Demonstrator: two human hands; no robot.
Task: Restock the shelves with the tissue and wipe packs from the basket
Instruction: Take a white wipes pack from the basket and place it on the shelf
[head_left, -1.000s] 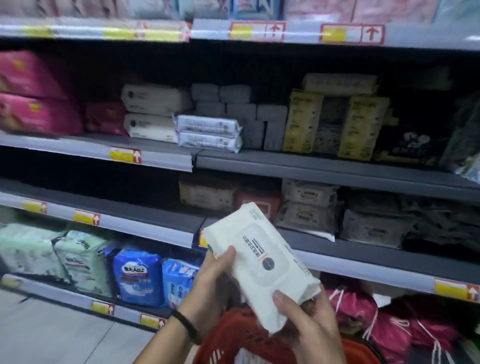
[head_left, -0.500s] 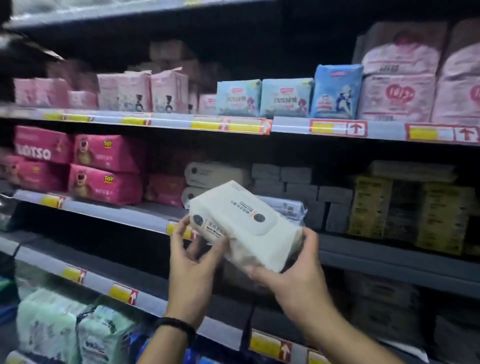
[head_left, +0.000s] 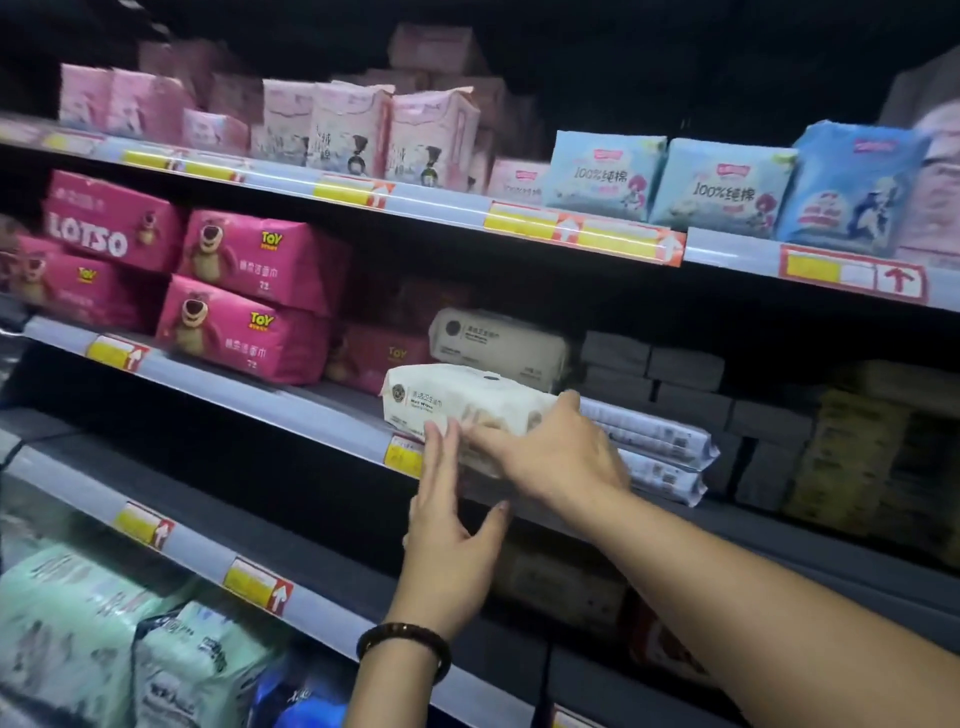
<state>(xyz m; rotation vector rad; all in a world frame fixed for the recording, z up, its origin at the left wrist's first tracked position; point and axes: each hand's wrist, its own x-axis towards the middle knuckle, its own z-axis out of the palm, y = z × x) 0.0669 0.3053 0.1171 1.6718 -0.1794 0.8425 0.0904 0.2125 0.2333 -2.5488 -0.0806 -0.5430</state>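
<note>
— What's on the top shelf (head_left: 447, 205)?
— Pale pink packs (head_left: 353, 130) upright along its left and middle, and light blue packs (head_left: 722, 189) toward the right end, close to the front edge.
— And the middle shelf (head_left: 234, 376)?
— Magenta bear packs (head_left: 249, 296) stacked two high at the left. A white wipe pack (head_left: 467, 397) sits at the front edge, with a beige wipe pack (head_left: 498, 343) behind it.
— To the right of those?
— Two flat striped packs (head_left: 654, 441), one on the other, at the front edge. Behind them are grey packs (head_left: 680, 379), then yellow boxes (head_left: 852, 462) further right.

wipe pack (head_left: 457, 397) (white), right hand (head_left: 563, 460) gripping
</note>
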